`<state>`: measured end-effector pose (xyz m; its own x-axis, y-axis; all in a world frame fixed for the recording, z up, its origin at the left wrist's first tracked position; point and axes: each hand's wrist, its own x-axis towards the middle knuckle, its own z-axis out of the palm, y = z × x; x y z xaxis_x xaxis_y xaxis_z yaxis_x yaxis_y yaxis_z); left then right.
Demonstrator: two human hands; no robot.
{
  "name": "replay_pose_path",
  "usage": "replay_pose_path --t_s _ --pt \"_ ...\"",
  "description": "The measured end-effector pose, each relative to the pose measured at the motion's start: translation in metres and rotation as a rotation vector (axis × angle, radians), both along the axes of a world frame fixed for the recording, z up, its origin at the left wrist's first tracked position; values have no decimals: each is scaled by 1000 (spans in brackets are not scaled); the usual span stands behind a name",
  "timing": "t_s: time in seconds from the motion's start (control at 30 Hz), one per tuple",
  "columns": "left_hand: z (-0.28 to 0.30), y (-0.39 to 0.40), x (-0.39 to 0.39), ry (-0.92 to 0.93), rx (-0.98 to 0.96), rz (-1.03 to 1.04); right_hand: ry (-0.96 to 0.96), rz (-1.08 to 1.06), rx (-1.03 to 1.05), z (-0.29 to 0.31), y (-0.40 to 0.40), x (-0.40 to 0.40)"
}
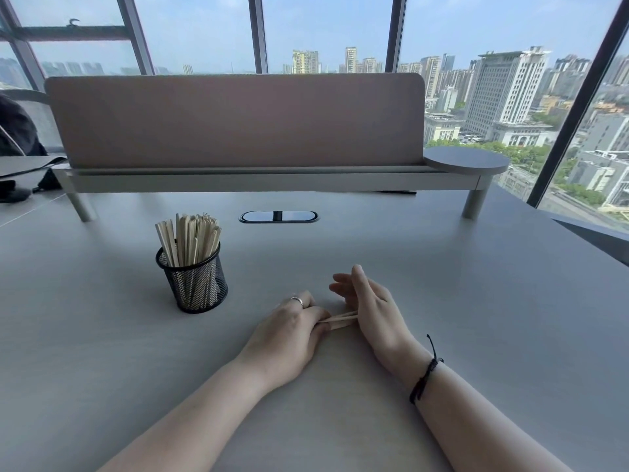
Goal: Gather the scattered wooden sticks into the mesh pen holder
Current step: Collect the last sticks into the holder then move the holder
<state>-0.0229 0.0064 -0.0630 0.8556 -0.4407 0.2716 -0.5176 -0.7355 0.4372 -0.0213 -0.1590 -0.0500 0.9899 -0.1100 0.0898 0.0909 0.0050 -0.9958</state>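
A black mesh pen holder (192, 281) stands upright on the grey desk, left of centre, packed with several pale wooden sticks (190, 240) that poke out of its top. Near the desk's middle, a few loose wooden sticks (342, 320) lie flat between my two hands. My left hand (289, 335), wearing a ring, has its fingertips closed on one end of these sticks. My right hand (372, 306) stands on its edge against their other end, fingers stretched out and apart. Part of the sticks is hidden under both hands.
A raised shelf (272, 180) with a pinkish divider panel (235, 120) crosses the back of the desk, a round grey tray (466, 160) at its right end. An oval cable port (279, 217) sits behind the holder. Dark items (20, 185) lie at far left.
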Motion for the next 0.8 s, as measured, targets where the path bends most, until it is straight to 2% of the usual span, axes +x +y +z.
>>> replay_pose_path --t_s 0.5,0.7,0.8 --pt "-3 1 0 -105 15 14 21 -6 -33 3 -2 -6" --pt "-2 4 -1 -135 53 104 33 -11 -6 3 -1 -8" --pt "0 5 1 -221 -17 155 32 -11 -36 4 -1 -10"
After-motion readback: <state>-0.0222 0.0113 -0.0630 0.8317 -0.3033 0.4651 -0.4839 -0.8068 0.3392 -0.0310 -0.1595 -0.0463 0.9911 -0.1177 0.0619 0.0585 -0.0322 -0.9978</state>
